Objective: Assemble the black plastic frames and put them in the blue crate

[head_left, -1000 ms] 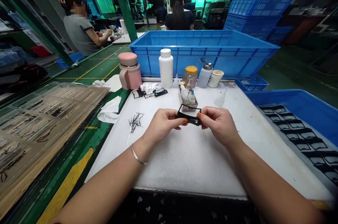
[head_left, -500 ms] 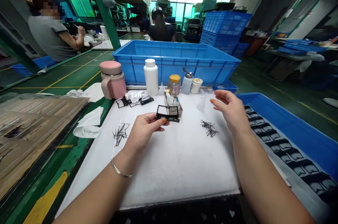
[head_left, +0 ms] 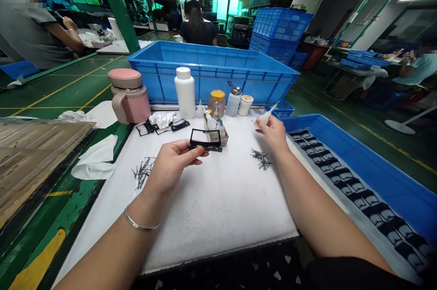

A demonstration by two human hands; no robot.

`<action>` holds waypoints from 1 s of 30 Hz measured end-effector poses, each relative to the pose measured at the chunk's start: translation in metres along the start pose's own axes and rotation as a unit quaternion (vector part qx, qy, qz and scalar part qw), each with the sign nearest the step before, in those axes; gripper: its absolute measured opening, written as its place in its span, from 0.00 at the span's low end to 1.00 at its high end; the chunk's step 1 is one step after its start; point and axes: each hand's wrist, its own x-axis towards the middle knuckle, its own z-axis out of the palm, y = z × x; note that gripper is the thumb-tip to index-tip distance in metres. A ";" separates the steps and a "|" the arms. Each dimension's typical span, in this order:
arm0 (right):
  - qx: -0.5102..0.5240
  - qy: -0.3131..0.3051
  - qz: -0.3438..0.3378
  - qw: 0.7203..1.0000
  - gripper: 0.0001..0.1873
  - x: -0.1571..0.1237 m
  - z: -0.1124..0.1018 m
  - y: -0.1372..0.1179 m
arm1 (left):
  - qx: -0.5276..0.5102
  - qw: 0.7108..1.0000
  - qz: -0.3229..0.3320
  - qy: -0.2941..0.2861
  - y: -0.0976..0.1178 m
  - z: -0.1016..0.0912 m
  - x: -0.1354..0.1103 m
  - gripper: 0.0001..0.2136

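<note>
My left hand (head_left: 170,162) pinches a black rectangular frame (head_left: 205,139) by its lower left corner, holding it a little above the white foam pad (head_left: 211,208). My right hand (head_left: 273,133) is reached out to the right, fingers closed on a small white squeeze applicator (head_left: 268,114) whose tip points up and right. A small pile of thin black pins (head_left: 261,159) lies just under my right wrist. A second pile of black pins (head_left: 142,172) lies left of my left hand.
A pink mug (head_left: 129,96), white bottle (head_left: 185,93), yellow-capped jar (head_left: 217,102), dispenser (head_left: 233,99) and small box of tools (head_left: 218,131) stand before a big blue crate (head_left: 211,71). A blue tray of black frames (head_left: 362,190) lies right. Clear trays (head_left: 30,144) lie left. Other people work behind.
My right hand let go of the frame, swung out to the right and took up the white applicator. The left hand alone holds the frame. The view turned right.
</note>
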 end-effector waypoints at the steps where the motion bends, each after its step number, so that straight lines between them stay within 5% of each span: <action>1: 0.026 0.011 -0.007 1.000 0.19 -0.003 -0.004 -0.009 | 0.001 1.000 -0.001 -0.004 0.000 0.000 0.000 0.10; 5: 0.185 -0.010 -0.047 0.982 0.25 -0.023 -0.017 -0.057 | 0.004 1.000 -0.009 -0.021 0.001 0.002 0.000 0.12; 11: 0.261 -0.018 -0.086 0.961 0.14 -0.074 -0.004 -0.104 | -0.017 0.999 -0.020 -0.031 0.001 0.002 0.001 0.12; 20: 0.229 0.079 -0.323 0.915 0.11 -0.113 0.024 -0.101 | -0.079 0.994 -0.058 -0.051 -0.002 0.001 0.002 0.13; 30: 0.098 0.096 -0.419 0.897 0.15 -0.113 0.022 -0.092 | -0.122 0.987 -0.081 -0.067 -0.005 0.003 0.003 0.12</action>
